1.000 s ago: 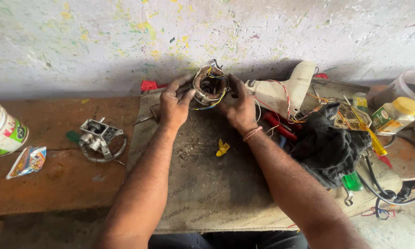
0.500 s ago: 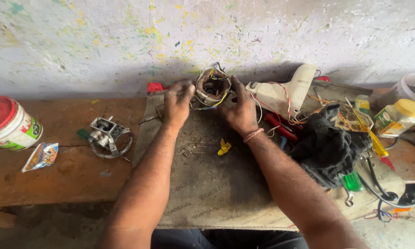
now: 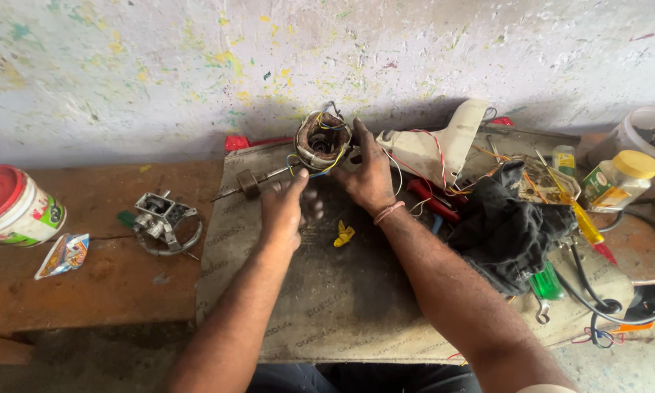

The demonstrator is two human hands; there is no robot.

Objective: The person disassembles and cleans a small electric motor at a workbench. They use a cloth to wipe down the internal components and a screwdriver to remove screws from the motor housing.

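A round motor stator [image 3: 322, 140] with copper windings and yellow, blue and red wires stands tilted at the far edge of a grey board [image 3: 342, 306], close to the wall. My right hand [image 3: 367, 175] grips its right side. My left hand [image 3: 284, 211] is blurred. It hovers apart from the stator, a little nearer to me, with the thumb raised and nothing in it. A rotor with a thin metal shaft [image 3: 251, 182] lies on the board just left of my left hand. A small yellow piece [image 3: 343, 233] lies between my forearms.
On the wooden bench at left are a white tub with a red lid [image 3: 14, 207], a foil packet [image 3: 64, 255] and a metal part with a ring [image 3: 164, 222]. At right lie a white plastic housing [image 3: 444, 142], black cloth [image 3: 513, 225], screwdrivers [image 3: 586, 225], a yellow-lidded jar [image 3: 622, 178] and cables [image 3: 604, 298].
My left hand has let go of the stator and drawn back toward me. My right hand still holds the stator at the far edge. The camera view has shifted slightly.
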